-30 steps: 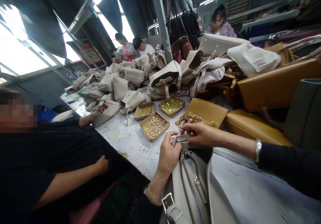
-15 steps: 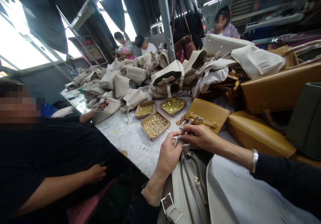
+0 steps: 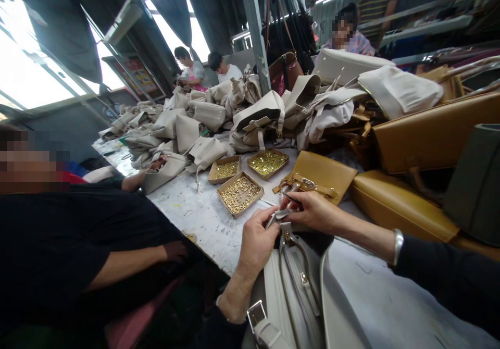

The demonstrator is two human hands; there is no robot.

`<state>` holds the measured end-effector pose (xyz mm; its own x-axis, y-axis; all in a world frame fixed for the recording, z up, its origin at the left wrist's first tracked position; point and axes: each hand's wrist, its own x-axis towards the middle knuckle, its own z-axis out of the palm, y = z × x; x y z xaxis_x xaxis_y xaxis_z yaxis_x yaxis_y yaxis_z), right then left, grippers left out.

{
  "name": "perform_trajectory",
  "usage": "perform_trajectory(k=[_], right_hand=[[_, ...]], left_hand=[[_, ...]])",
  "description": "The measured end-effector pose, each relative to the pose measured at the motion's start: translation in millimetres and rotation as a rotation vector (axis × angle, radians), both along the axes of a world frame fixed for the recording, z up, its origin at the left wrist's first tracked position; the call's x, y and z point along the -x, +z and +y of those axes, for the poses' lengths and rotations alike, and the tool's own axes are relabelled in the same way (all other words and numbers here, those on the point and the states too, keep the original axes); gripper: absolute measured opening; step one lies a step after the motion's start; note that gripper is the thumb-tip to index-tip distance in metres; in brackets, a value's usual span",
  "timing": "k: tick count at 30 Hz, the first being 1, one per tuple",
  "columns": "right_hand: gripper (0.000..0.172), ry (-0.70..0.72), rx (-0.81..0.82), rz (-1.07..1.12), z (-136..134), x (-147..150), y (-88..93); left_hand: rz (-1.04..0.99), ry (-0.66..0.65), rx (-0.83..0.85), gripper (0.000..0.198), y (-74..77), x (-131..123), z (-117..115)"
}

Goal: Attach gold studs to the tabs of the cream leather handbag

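Observation:
A light grey handbag [image 3: 297, 291] lies in front of me on the white table [image 3: 195, 213], its strap tab [image 3: 282, 214] raised at the far end. My left hand [image 3: 255, 242] is closed, pinching that tab from the left. My right hand [image 3: 312, 211] is closed too, pinching the tab from the right with a thin dark tool sticking out of its fingers. Just beyond the hands sits a cardboard tray of small gold fittings [image 3: 240, 194].
Two more trays of gold fittings [image 3: 267, 162] [image 3: 224, 170] stand behind. A mustard bag [image 3: 320, 174] lies beside my right hand, larger tan bags [image 3: 429, 135] to the right, and a heap of beige bags [image 3: 253, 114] at the back. A person in black [image 3: 78, 250] sits left; others work behind.
My hands stay on the strap tab with small finger shifts. The seated person's near hand has slid right along the lap. The view has shifted slightly.

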<state>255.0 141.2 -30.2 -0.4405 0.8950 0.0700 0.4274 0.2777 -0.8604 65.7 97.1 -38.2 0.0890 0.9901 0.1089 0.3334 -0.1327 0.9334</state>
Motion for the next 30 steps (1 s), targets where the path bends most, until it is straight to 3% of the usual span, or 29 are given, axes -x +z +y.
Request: perform_trajectory(k=[13, 20, 24, 30], right_hand=[[0.019, 0.024, 0.106, 0.114, -8.3, -4.6, -11.2], [0.023, 0.065, 0.220, 0.265, -7.2, -7.0, -16.3], [0.021, 0.048, 0.191, 0.259, -7.2, -1.6, -10.8], [0.015, 0.009, 0.097, 0.172, -6.4, 1.1, -8.0]], left_hand=[[0.002, 0.088, 0.116, 0.038, 0.8, -5.6, 0.1], [0.278, -0.041, -0.127, 0.048, 19.6, -7.7, -1.3], [0.329, -0.074, -0.186, 0.034, 27.8, 0.9, 2.0], [0.174, -0.085, -0.170, 0.012, 23.6, 8.9, 15.5]])
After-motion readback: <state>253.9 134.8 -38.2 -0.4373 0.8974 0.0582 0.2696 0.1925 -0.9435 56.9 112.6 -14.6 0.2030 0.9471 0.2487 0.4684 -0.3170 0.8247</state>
